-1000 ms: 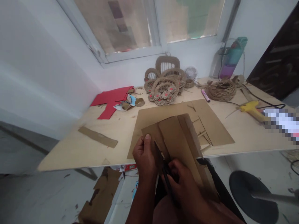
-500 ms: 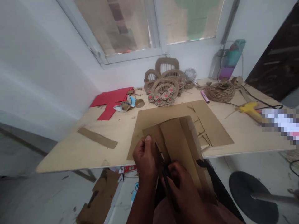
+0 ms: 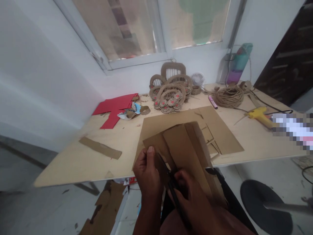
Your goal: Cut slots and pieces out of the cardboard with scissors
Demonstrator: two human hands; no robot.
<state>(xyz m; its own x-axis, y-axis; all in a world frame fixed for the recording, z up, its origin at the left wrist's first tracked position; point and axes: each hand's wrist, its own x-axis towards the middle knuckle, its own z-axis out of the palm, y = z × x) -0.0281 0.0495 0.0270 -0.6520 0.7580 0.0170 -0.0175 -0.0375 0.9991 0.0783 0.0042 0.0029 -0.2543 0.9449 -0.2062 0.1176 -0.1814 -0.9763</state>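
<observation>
A folded piece of brown cardboard (image 3: 179, 143) is held up over the front edge of the table. My left hand (image 3: 148, 169) pinches its left side, thumb on top. Closed around the dark handles of a pair of scissors (image 3: 174, 192) is my right hand (image 3: 193, 192). The scissor blades point up and left at the cardboard, along a cut between a narrow left strip and the wider part. The right fingers partly hide the handles. Beneath lies a large flat cardboard sheet (image 3: 156, 125) with small cut pieces at its right.
Around the wooden table (image 3: 61, 166) are a cardboard strip (image 3: 100, 148), red sheets (image 3: 114, 104), woven ornaments (image 3: 171, 94), a twine coil (image 3: 229, 97), a pink marker (image 3: 213, 102) and a yellow glue gun (image 3: 260, 115). Below right stands a round dark base (image 3: 259, 202).
Both hands, the scissors and the cardboard have shifted slightly left in view. The left strip sits a little farther from the wider part. The camera view has also moved slightly.
</observation>
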